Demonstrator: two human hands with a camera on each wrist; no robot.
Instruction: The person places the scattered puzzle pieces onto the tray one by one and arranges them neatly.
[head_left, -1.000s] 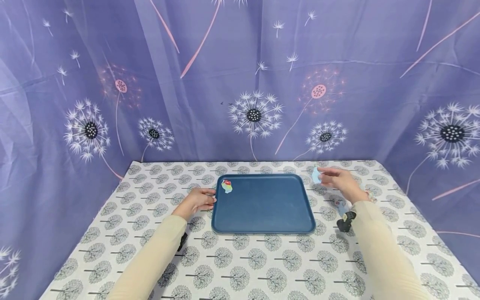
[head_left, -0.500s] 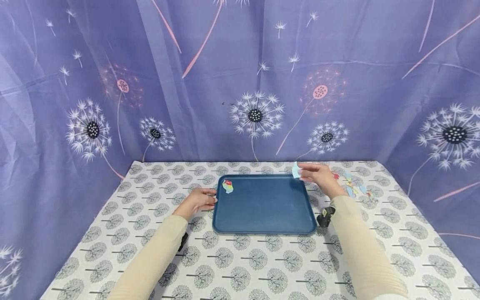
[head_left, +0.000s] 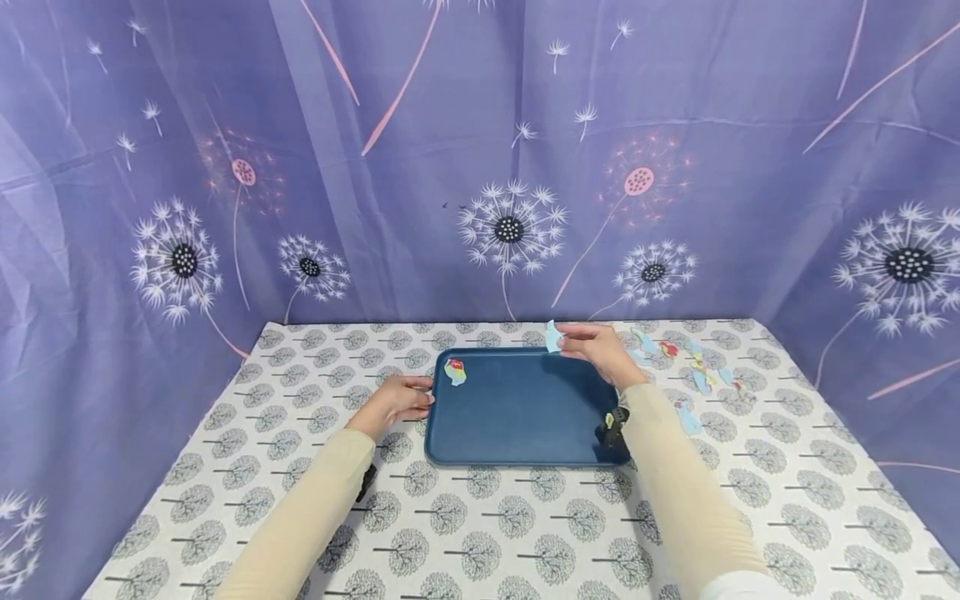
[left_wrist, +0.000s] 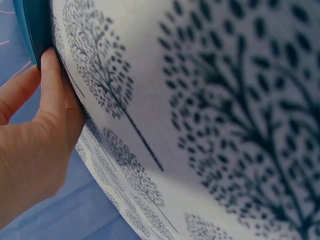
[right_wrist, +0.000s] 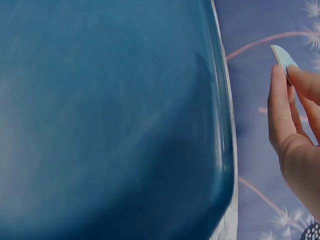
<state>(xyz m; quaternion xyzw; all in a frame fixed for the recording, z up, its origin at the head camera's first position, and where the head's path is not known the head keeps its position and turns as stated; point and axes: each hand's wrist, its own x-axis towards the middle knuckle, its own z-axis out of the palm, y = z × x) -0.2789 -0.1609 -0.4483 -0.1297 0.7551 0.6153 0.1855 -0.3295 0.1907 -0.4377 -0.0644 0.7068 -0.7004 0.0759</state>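
A dark blue rectangular tray [head_left: 517,417] lies on the table. My left hand [head_left: 395,400] holds its left rim, and the left wrist view shows the thumb and fingers at the tray's edge [left_wrist: 36,30]. Between the thumb and fingers of my right hand [head_left: 603,354] is a thin light blue puzzle piece [head_left: 553,337], raised over the tray's far rim. In the right wrist view this piece [right_wrist: 283,56] sticks up from the fingertips. One puzzle piece in red, yellow and pale blue [head_left: 454,372] lies in the tray's far left corner.
Several loose puzzle pieces [head_left: 701,379] are scattered on the table right of the tray. A white cloth with grey tree prints [head_left: 480,517] covers the table. Behind it and at the sides hangs a purple curtain [head_left: 420,233] with dandelions.
My right hand has carried the light blue piece leftward from the table's right side to over the tray's far rim, uncovering the loose pieces. The left hand has stayed at the tray.
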